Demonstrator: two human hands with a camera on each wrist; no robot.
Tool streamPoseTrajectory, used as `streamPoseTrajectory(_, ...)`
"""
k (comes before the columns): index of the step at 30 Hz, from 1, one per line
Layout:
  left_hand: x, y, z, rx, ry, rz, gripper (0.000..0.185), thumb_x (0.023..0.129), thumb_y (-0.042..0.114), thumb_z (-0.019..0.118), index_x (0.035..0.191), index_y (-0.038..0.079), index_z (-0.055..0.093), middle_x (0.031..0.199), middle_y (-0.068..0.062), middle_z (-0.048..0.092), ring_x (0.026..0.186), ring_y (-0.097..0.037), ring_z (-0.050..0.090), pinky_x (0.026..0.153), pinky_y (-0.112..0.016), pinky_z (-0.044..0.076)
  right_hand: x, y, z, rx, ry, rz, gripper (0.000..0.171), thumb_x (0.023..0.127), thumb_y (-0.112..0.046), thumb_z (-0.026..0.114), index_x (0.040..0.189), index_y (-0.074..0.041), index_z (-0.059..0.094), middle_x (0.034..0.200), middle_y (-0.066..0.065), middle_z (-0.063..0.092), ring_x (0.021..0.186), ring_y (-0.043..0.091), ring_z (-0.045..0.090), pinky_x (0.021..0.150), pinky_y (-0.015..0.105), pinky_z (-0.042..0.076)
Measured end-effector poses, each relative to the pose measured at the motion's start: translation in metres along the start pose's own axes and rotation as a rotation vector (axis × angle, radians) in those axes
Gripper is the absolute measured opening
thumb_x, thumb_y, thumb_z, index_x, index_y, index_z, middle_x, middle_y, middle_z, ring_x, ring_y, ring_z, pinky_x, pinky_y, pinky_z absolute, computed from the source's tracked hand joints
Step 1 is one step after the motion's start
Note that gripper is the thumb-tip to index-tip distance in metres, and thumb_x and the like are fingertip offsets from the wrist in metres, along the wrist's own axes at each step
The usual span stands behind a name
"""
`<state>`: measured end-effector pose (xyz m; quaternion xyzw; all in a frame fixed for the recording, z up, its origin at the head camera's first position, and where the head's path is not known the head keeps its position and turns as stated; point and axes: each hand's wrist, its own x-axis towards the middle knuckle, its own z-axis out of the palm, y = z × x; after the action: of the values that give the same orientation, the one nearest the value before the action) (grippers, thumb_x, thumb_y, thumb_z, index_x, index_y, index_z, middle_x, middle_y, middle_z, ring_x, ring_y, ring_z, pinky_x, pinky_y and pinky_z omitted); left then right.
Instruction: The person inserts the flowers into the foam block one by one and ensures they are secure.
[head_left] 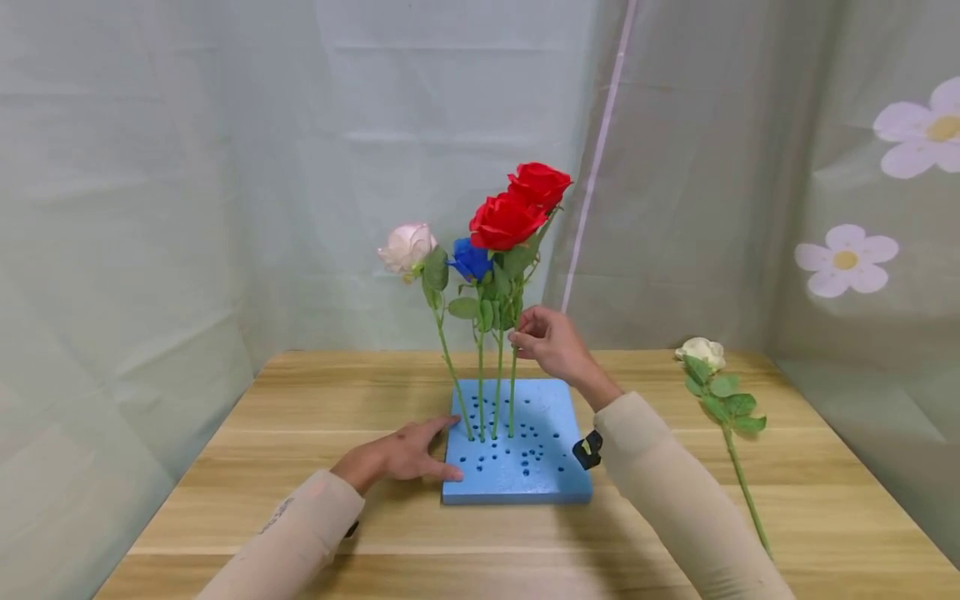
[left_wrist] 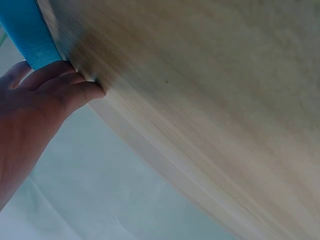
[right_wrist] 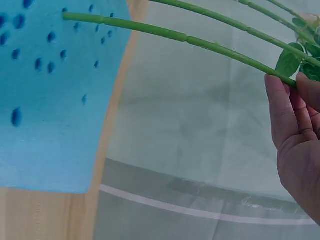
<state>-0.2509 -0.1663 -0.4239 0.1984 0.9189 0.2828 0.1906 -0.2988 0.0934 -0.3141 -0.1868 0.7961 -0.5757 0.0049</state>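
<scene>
A blue foam block (head_left: 517,486) full of holes lies on the table with several artificial roses standing in it. My right hand (head_left: 553,342) pinches the rightmost green stem (right_wrist: 145,29) between thumb and fingers, just under its leaves. That stem's lower end meets the block at a hole, and a red rose (head_left: 542,183) tops it. Another red rose (head_left: 507,222), a blue rose (head_left: 471,259) and a pale pink rose (head_left: 407,247) stand to its left, the pink one leaning left. With fingers spread, my left hand (head_left: 408,450) rests against the block's left edge.
A white rose (head_left: 701,353) with a long stem lies on the right side of the wooden table (head_left: 337,392). Pale curtains (head_left: 390,125) hang behind the table and along both sides.
</scene>
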Motion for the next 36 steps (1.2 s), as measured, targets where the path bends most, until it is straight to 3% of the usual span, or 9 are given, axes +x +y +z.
streamPoseTrajectory(6,0.0,-0.002,0.003,-0.005,-0.002,-0.003,0.095,0.073,0.059,0.069,0.147,0.017,0.027,0.149,-0.011,0.028,0.135,-0.031,0.025,0.106,-0.051,0.026,-0.001,0.019,-0.001,0.042,0.046,0.006,0.018,0.088,-0.011,0.066,0.099,0.0,0.057,0.092,0.014,0.06,0.085,0.028,0.063,0.074,0.034,0.054)
streamPoseTrajectory(12,-0.001,-0.001,0.005,-0.004,-0.005,-0.012,0.096,0.073,0.06,0.068,0.148,0.017,0.026,0.149,-0.012,0.027,0.135,-0.031,0.025,0.105,-0.051,0.026,-0.007,0.026,-0.003,-0.011,0.022,0.029,0.024,0.086,-0.019,0.068,0.103,-0.003,0.061,0.095,0.011,0.064,0.087,0.024,0.063,0.074,0.029,0.054)
streamPoseTrajectory(19,-0.001,0.001,0.005,0.005,0.001,-0.025,0.096,0.072,0.061,0.069,0.148,0.019,0.026,0.149,-0.011,0.027,0.135,-0.031,0.025,0.105,-0.052,0.026,-0.011,0.032,-0.014,-0.017,0.001,0.02,0.024,0.089,-0.015,0.065,0.106,0.003,0.061,0.1,0.016,0.063,0.09,0.027,0.062,0.077,0.032,0.053)
streamPoseTrajectory(30,-0.002,0.005,0.003,0.024,0.008,-0.011,0.095,0.072,0.06,0.069,0.147,0.019,0.027,0.149,-0.011,0.029,0.135,-0.03,0.026,0.105,-0.051,0.027,-0.028,0.045,-0.048,-0.014,0.021,0.006,0.028,0.088,-0.019,0.066,0.104,0.004,0.061,0.097,0.015,0.064,0.092,0.032,0.062,0.079,0.036,0.053)
streamPoseTrajectory(36,-0.003,0.007,0.003,0.029,0.012,-0.017,0.095,0.073,0.061,0.068,0.148,0.02,0.026,0.149,-0.012,0.028,0.135,-0.031,0.026,0.105,-0.052,0.026,-0.038,0.057,-0.071,-0.006,0.051,0.031,0.031,0.088,-0.017,0.066,0.106,0.008,0.059,0.099,0.019,0.063,0.09,0.027,0.064,0.079,0.032,0.053)
